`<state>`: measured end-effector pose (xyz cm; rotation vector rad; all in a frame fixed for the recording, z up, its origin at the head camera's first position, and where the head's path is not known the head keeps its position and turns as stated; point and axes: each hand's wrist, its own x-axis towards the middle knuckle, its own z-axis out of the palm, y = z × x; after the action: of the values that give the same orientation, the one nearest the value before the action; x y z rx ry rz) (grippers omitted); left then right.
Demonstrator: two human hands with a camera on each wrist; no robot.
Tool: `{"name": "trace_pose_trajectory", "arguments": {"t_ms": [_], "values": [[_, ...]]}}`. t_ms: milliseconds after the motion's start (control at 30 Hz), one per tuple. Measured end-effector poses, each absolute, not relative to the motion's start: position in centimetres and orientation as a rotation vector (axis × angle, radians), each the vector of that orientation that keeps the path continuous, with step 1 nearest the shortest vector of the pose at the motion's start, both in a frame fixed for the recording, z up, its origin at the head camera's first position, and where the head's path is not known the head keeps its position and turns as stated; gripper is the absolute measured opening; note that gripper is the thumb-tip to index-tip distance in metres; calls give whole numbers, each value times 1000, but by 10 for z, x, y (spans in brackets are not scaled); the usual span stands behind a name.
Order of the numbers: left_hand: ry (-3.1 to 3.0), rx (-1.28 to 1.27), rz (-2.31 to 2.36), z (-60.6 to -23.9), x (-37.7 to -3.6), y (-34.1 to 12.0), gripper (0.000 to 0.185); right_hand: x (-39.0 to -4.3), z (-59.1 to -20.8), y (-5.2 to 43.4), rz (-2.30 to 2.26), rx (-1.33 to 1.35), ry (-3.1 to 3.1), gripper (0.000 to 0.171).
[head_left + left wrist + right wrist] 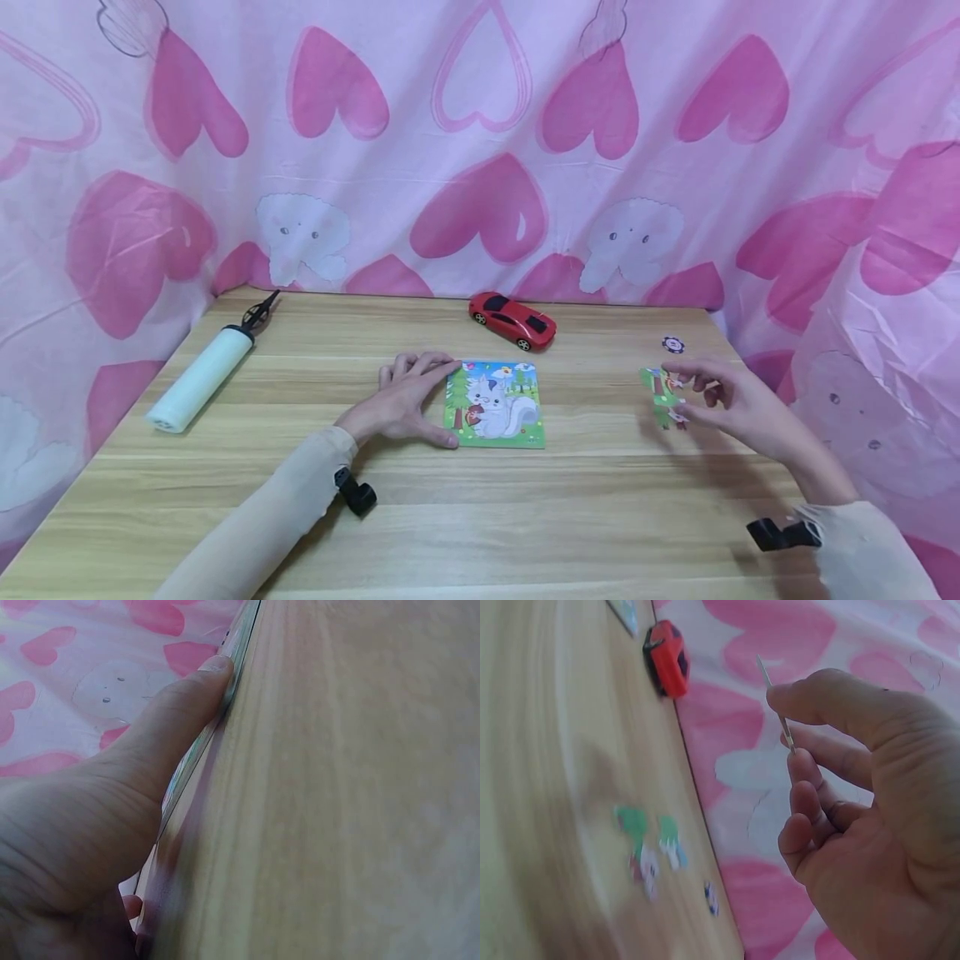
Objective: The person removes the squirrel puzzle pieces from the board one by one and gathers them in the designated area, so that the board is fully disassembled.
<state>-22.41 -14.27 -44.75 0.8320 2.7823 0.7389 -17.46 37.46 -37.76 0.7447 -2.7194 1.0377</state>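
A picture puzzle board (495,404) showing a white cat lies flat at the table's middle. My left hand (444,404) rests against its left edge, thumb at the lower corner and fingers at the upper one. In the left wrist view the thumb (187,712) presses on the board's thin edge (238,645). My right hand (686,385) hovers at the right and pinches a thin puzzle piece (776,712) between thumb and forefinger, just above a few loose green pieces (663,404) on the table, which show blurred in the right wrist view as loose pieces (649,847).
A red toy car (513,319) stands behind the board. A white hand pump (201,377) lies at the left. A small round token (672,344) sits far right. A pink heart curtain (480,125) closes in the back and sides of the wooden table (480,517).
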Motion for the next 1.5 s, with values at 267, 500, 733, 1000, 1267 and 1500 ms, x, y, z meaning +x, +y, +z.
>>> {"name": "trace_pose_trajectory", "arguments": {"t_ms": [267, 500, 733, 1000, 1267, 1500], "values": [[2779, 831, 742, -446, -224, -142, 128, -160, -393, 399, 1049, 783, -2748, 57], [2775, 820, 747, -446, -224, -142, 128, -148, -412, 410, 1118, 873, -2738, 58], [2774, 815, 745, -447, -224, -143, 127, -138, -428, 412, 1201, 814, -2815, 59], [2788, 821, 731, -448, -225, -143, 128, -135, -440, 416, 1346, 847, -2815, 56], [2792, 828, 728, -450, -226, -143, 129, -133, -447, 420, 1298, 820, -2833, 56], [2787, 822, 738, -450, -226, -143, 129, -134, -448, 419, 1285, 818, -2831, 56]]}}
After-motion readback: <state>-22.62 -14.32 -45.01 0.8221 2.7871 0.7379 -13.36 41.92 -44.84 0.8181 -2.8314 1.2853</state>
